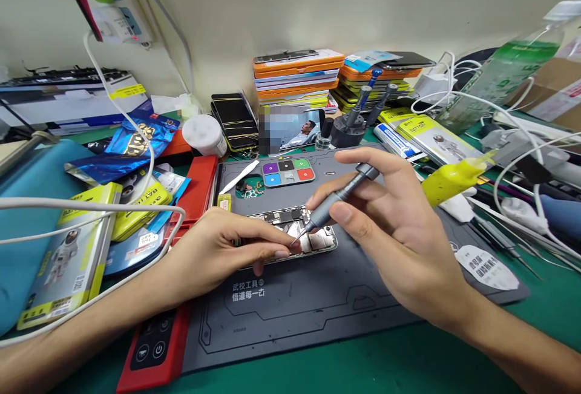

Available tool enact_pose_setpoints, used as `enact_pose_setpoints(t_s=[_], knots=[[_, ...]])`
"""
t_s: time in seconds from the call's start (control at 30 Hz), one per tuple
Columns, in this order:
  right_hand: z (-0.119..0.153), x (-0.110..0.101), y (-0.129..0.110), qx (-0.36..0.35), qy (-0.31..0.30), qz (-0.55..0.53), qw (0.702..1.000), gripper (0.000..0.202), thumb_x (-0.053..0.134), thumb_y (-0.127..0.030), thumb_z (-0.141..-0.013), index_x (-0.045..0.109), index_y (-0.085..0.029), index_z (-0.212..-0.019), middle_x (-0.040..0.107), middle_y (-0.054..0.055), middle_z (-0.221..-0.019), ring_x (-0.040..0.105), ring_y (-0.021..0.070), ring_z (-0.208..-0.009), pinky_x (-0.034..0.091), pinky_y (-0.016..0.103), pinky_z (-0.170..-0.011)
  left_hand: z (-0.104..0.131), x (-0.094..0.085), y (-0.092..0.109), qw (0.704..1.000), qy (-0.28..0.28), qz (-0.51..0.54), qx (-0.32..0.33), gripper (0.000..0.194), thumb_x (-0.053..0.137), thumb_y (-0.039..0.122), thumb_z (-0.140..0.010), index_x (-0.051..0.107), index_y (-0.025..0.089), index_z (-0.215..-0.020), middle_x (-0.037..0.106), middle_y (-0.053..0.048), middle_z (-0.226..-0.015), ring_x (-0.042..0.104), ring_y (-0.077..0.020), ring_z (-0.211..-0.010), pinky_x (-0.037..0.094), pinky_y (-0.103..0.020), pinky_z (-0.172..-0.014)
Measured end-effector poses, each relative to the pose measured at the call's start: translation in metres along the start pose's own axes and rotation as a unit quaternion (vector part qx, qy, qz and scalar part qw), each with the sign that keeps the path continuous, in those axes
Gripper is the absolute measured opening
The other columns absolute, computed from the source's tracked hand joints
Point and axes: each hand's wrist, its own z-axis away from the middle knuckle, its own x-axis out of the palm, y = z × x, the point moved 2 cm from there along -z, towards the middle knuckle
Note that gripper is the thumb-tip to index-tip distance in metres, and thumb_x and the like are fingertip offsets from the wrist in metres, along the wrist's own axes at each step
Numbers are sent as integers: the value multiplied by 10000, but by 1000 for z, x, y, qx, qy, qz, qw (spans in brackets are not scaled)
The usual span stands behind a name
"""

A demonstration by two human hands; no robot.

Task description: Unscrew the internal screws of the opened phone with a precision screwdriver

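An opened phone (322, 238) with its inner parts bare is held just above a grey work mat (318, 315). My left hand (227, 239) grips its left side, thumb along the near edge and forefinger across the top. In my right hand (394, 224) is a grey precision screwdriver (338, 197), slanted down to the left, the forefinger near its cap. Its thin tip meets the inside of the phone close to my left fingertips; whether it sits in a screw cannot be made out. Behind the phone lies a plate with coloured squares (288, 172).
A red device with buttons (152, 351) borders the mat on the left. Behind stand a propped-up phone playing video (293, 128), a screwdriver holder (348, 132) and stacked orange boxes (297, 70). To the right are a yellow bottle (454, 180), loose tools and white cables (540, 158).
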Motion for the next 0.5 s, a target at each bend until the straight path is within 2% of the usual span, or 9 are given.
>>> enact_pose_setpoints(t_s=[0.17,0.5], knots=[[0,1,1,-10,3,7,1000,328,634,-247,-1091,483,-359,-1359,782,4,-1085,758,190,-1007,659,338,-841,0,-1,4,999,19,-26,-7,160,763,179,-1006,887,249,-1079,871,12,-876,715,-100,-575,570,-154,-575],[-1,0,2,-5,7,14,1000,333,617,-236,-1098,465,-352,-1370,780,18,-1098,776,200,-1026,668,349,-822,0,-1,6,999,22,-26,-19,182,737,173,-1009,880,269,-1069,843,52,-820,691,-71,-578,518,-118,-550]])
